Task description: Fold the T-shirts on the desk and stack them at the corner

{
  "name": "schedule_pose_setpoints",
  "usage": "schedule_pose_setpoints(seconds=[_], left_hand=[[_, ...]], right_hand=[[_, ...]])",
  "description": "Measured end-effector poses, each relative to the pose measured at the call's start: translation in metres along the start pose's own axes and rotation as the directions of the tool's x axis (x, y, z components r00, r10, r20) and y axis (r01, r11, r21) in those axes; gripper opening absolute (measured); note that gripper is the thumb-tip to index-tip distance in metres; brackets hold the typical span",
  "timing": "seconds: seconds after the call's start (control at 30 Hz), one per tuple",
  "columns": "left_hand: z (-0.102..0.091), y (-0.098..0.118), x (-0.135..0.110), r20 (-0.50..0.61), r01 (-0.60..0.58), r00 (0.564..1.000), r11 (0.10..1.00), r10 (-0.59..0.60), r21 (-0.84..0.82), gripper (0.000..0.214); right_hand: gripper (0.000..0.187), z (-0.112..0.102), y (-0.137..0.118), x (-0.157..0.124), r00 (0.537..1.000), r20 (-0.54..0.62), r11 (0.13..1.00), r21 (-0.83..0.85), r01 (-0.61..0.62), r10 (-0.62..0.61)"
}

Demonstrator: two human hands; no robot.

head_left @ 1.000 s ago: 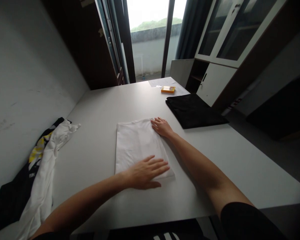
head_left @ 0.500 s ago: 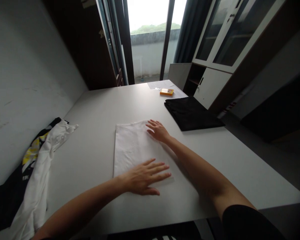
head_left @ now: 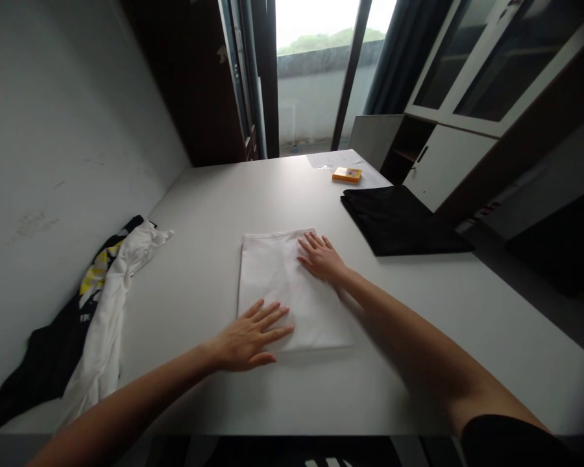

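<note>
A white cloth garment [head_left: 292, 285], folded into a flat rectangle, lies on the white table in front of me. My left hand [head_left: 253, 336] rests flat on its near left corner, fingers spread. Near the far right corner, my right hand [head_left: 322, 258] lies flat on the fabric with its fingers apart. Neither hand grips anything. The cloth looks mostly smooth, and its far edge shows a hem.
On the right of the table [head_left: 199, 207] lies a folded black cloth [head_left: 399, 220]. An orange-yellow box [head_left: 346, 174] sits farther back by some papers [head_left: 333, 159]. Along the left wall are a crumpled white garment [head_left: 109, 311] and a black one with yellow print [head_left: 53, 357].
My left hand has slid leftward over the cloth, from its near right part to its near left corner. My right hand stays near the far right corner. The view has shifted slightly.
</note>
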State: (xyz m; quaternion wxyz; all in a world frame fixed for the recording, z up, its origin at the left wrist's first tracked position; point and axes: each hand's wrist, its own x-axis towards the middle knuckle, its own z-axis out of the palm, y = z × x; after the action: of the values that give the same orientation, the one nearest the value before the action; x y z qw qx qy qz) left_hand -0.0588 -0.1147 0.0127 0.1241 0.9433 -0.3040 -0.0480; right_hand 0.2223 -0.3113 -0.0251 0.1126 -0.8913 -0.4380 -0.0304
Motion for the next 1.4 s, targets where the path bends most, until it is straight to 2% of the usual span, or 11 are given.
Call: schedule_pose_setpoints(seconds=[0.13,0.2,0.37,0.5,0.7,0.83,0.97,1.1,1.27,1.33,1.4], left_hand=[[-0.013,-0.035,0.019,-0.155,0.207,0.967,0.978,-0.204,0.006,0.066],[-0.015,-0.062,0.031,-0.197,0.308,0.934,0.951,-0.299,0.014,0.063],[-0.005,-0.120,0.049,-0.154,0.479,0.870,0.877,-0.469,0.034,0.058],[0.001,-0.136,0.065,-0.218,0.612,0.775,0.791,-0.593,0.022,0.059],[-0.001,-0.159,0.094,-0.198,0.606,0.780,0.796,-0.593,0.002,0.061],[-0.011,-0.183,0.081,-0.258,0.751,0.626,0.658,-0.736,-0.054,0.063],[-0.012,-0.174,0.061,-0.359,0.795,0.516,0.591,-0.778,-0.137,0.060],[-0.005,-0.138,0.049,-0.388,0.778,0.475,0.583,-0.790,-0.234,0.058],[-0.003,-0.111,0.038,-0.322,0.712,0.475,0.572,-0.819,-0.407,0.070],[-0.003,-0.111,0.035,-0.297,0.653,0.480,0.562,-0.826,-0.508,0.072],[-0.001,-0.113,0.034,-0.293,0.560,0.486,0.551,-0.823,-0.619,0.069]], right_hand=[[0.074,0.001,-0.035,-0.046,0.982,0.056,0.982,0.068,0.178,-0.182],[0.076,0.001,-0.043,-0.065,0.983,0.055,0.983,0.080,0.168,-0.173],[0.075,-0.007,-0.042,-0.104,0.993,0.069,0.993,0.077,0.089,-0.095],[0.075,-0.020,-0.058,-0.126,0.990,0.076,0.989,0.104,0.106,-0.115],[0.068,-0.025,-0.077,-0.126,0.951,0.090,0.936,0.224,0.270,-0.296],[0.062,-0.016,-0.055,-0.128,0.984,0.018,0.966,0.193,0.169,-0.176],[0.051,-0.011,-0.033,-0.124,0.995,-0.083,0.974,0.223,-0.036,0.056],[0.038,-0.017,-0.022,-0.092,0.957,-0.127,0.892,0.411,-0.190,0.262],[0.049,-0.026,-0.011,-0.034,0.873,0.159,0.611,0.657,-0.442,0.460],[0.052,-0.025,-0.008,-0.019,0.860,0.272,0.480,0.737,-0.475,0.432],[0.048,-0.020,-0.007,-0.010,0.884,0.282,0.436,0.787,-0.436,0.373]])
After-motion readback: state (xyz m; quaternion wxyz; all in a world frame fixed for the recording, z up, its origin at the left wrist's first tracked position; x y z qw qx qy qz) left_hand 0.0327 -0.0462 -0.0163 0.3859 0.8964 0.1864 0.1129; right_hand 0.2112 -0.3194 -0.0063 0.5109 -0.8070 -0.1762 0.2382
